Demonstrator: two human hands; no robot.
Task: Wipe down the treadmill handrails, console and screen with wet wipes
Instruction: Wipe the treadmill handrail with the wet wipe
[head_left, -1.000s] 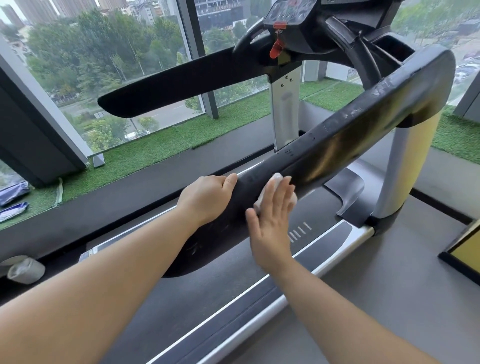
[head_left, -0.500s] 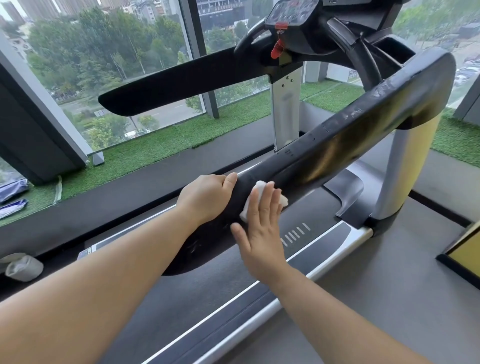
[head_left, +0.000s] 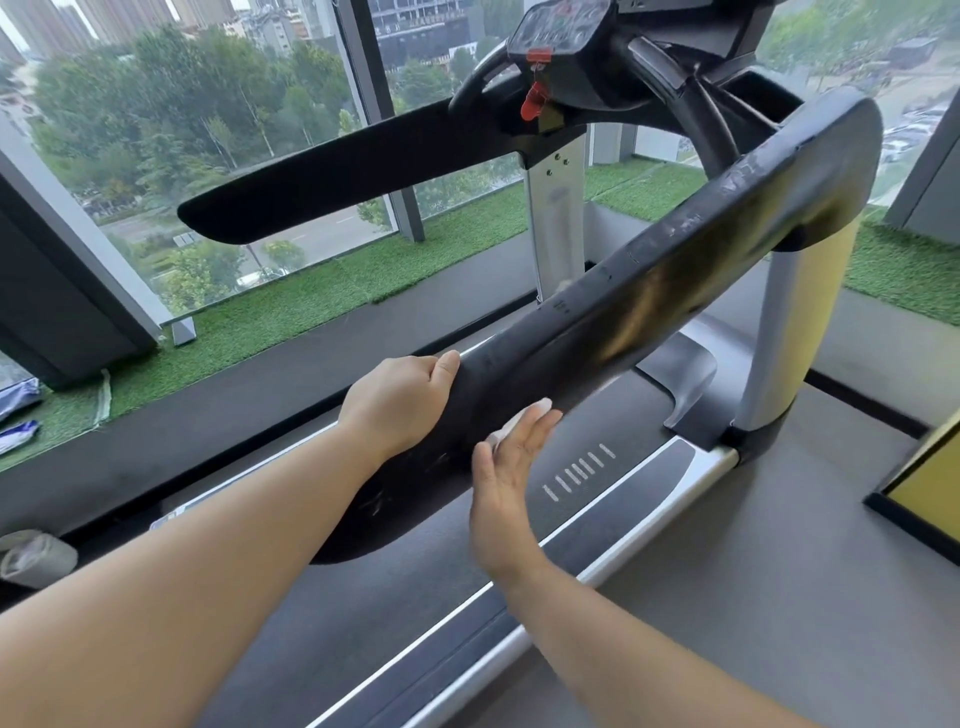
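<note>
The near black handrail (head_left: 649, 291) runs from the lower middle up to the right. My left hand (head_left: 400, 400) rests on its left side, thumb on top. My right hand (head_left: 511, 457) presses a white wet wipe (head_left: 511, 425) flat against the rail's underside edge with straight fingers; most of the wipe is hidden behind them. The far handrail (head_left: 332, 176) stretches left from the console (head_left: 561, 36), which sits at the top with a red safety clip (head_left: 535, 98).
The treadmill belt and its silver side rail (head_left: 613, 561) lie below my arms. A yellow and silver upright (head_left: 800, 332) holds the near rail. A crumpled white bag (head_left: 36, 558) and wipe packs (head_left: 18, 434) lie at the left by the window. A yellow-framed object (head_left: 930, 478) stands right.
My right hand has slid the wipe down and toward me along the rail, from its side face to the lower edge. My left hand has kept its place.
</note>
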